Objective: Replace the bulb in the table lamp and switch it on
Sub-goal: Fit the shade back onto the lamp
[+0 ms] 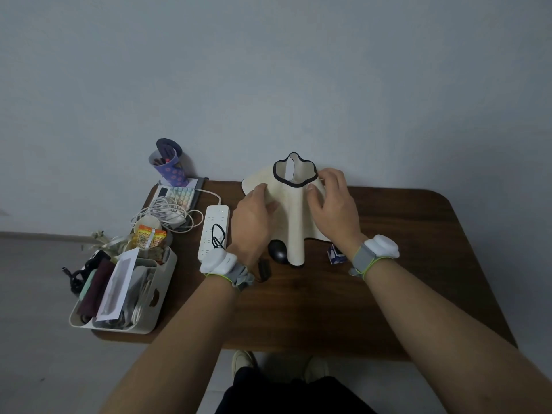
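Note:
A cream fabric lampshade point(294, 222) with a wavy black-trimmed top opening stands at the back middle of the brown table point(418, 264). My left hand point(254, 218) grips its left side and my right hand point(334, 204) grips its right side near the rim. The lamp's black base point(277, 253) shows under the shade's front edge. A small blue and white bulb box point(336, 255) lies just right of the shade, partly hidden by my right wrist. The bulb itself is hidden inside the shade.
A white power strip point(213, 231) with a black cord lies left of the lamp. Further left are tangled white cables point(167, 213), a purple pen cup point(168, 165) and a cream organizer tray point(128, 294) full of items. A wall rises close behind the table.

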Demonstrator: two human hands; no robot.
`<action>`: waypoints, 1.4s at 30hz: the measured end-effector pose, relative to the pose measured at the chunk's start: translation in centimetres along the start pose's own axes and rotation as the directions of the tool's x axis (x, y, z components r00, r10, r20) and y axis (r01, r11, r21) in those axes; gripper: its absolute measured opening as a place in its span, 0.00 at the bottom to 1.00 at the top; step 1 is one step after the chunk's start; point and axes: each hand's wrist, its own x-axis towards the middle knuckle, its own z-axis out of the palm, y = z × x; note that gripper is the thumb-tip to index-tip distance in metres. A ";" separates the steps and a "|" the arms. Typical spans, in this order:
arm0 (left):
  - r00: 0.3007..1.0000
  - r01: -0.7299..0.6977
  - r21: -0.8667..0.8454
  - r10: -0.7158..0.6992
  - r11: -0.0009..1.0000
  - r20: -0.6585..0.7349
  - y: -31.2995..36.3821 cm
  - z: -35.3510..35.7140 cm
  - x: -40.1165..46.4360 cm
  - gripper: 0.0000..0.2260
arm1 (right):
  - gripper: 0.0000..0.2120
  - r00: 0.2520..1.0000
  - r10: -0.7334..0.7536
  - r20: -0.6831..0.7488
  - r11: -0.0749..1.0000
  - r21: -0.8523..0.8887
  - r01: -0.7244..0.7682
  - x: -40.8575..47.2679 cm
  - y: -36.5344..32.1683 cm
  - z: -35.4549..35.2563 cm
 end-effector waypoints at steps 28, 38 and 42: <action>0.995 0.075 -0.007 -0.075 0.997 0.069 0.3 -0.7 -0.2 0.25 | 0.24 0.999 0.039 0.022 0.998 -0.056 -0.038 -0.5 1.1 0.1; 0.997 0.064 -0.031 -0.063 0.997 0.041 1.8 -2.3 -0.2 0.24 | 0.27 1.000 0.005 0.023 1.000 -0.027 -0.004 0.5 -0.4 -0.5; 0.997 -0.051 0.006 0.051 0.999 -0.052 3.3 -3.0 0.4 0.22 | 0.27 1.000 0.006 0.027 0.999 -0.044 -0.005 0.7 0.0 -1.1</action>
